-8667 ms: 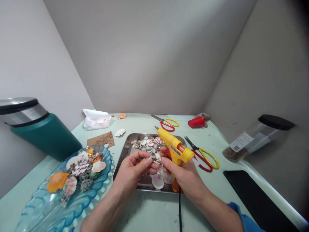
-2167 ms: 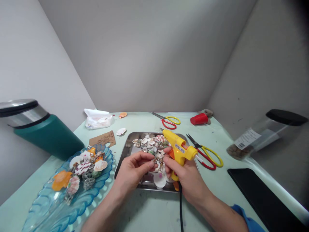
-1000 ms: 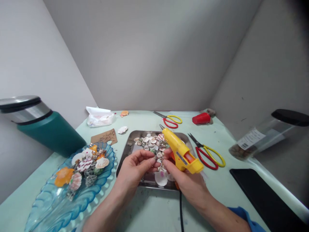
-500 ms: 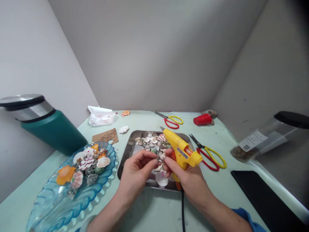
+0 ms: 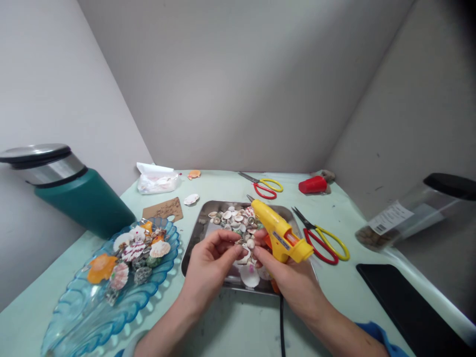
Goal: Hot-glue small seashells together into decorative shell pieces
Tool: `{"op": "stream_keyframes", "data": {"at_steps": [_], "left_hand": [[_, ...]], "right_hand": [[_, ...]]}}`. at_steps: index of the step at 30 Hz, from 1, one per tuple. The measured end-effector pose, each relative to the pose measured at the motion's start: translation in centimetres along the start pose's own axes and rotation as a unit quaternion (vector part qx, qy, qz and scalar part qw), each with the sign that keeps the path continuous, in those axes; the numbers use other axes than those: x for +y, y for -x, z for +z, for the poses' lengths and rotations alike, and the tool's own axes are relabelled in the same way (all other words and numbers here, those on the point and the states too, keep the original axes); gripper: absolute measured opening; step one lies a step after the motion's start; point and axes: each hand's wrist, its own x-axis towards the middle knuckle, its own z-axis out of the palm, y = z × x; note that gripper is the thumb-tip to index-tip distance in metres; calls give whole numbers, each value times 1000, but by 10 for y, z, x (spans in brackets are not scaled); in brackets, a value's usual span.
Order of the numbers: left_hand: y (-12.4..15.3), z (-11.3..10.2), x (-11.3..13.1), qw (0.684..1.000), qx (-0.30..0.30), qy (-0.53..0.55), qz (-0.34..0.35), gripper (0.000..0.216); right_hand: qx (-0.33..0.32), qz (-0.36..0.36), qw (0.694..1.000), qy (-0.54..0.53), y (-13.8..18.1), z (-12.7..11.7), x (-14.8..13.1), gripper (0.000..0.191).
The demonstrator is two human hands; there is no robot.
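My right hand (image 5: pixel 288 277) grips a yellow glue gun (image 5: pixel 278 231), its nozzle pointing away over a steel tray (image 5: pixel 197 238) of small shells. My left hand (image 5: pixel 208 263) pinches a small shell (image 5: pixel 250 243) at its fingertips. Finger and thumb of my right hand also touch that shell, just in front of the gun's orange trigger. Both hands hover over the tray's near half. A larger white shell (image 5: pixel 249 275) lies in the tray below them. The gun's black cord (image 5: pixel 281 327) runs down toward me.
A blue glass dish (image 5: pixel 92 302) with bigger shells sits at the left, a teal flask (image 5: pixel 70 198) behind it. Two red-and-yellow scissors (image 5: pixel 324 240) (image 5: pixel 265 184), a red cap (image 5: pixel 312 185), a brown card (image 5: pixel 163 209), a plastic bag (image 5: pixel 156 179), a clear jar (image 5: pixel 405 213) and a black slab (image 5: pixel 409 312) surround the tray.
The hands stayed together over the tray, working the small shell. The glue gun tilted slightly in my right hand; the view shifted a little.
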Motion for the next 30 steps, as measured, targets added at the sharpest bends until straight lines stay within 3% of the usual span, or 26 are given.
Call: {"op": "stream_keyframes", "data": {"at_steps": [7, 11, 16, 22, 30], "left_hand": [[2, 3, 0, 999, 16, -16, 28, 19], [4, 3, 1, 999, 30, -29, 24, 20], [3, 2, 2, 999, 7, -30, 11, 22], [2, 2, -1, 999, 36, -35, 19, 23], [3, 2, -5, 997, -8, -62, 55, 18]], "right_hand": [[35, -24, 999, 21, 1, 3, -6, 24], [25, -53, 997, 50, 2, 2, -2, 23], [27, -57, 996, 55, 3, 1, 1, 21], [29, -74, 995, 67, 2, 0, 0, 17], [27, -77, 995, 57, 3, 0, 2, 18]]}}
